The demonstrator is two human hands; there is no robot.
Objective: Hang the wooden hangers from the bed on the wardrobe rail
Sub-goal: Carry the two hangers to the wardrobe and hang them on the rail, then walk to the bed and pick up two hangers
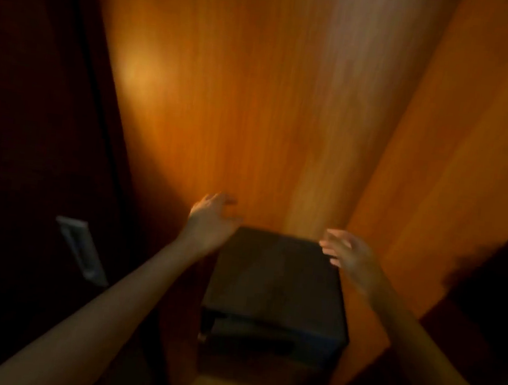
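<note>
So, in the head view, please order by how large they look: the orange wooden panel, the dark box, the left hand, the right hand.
1. Orange wooden panel
2. Dark box
3. Left hand and right hand: they look alike, so no ranking.

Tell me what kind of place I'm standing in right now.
Probably the inside of a wooden wardrobe or closet: orange wood panels rise at the back and side, a dark box, perhaps a safe, sits low inside, and both open hands, left hand and right hand, reach in.
</note>
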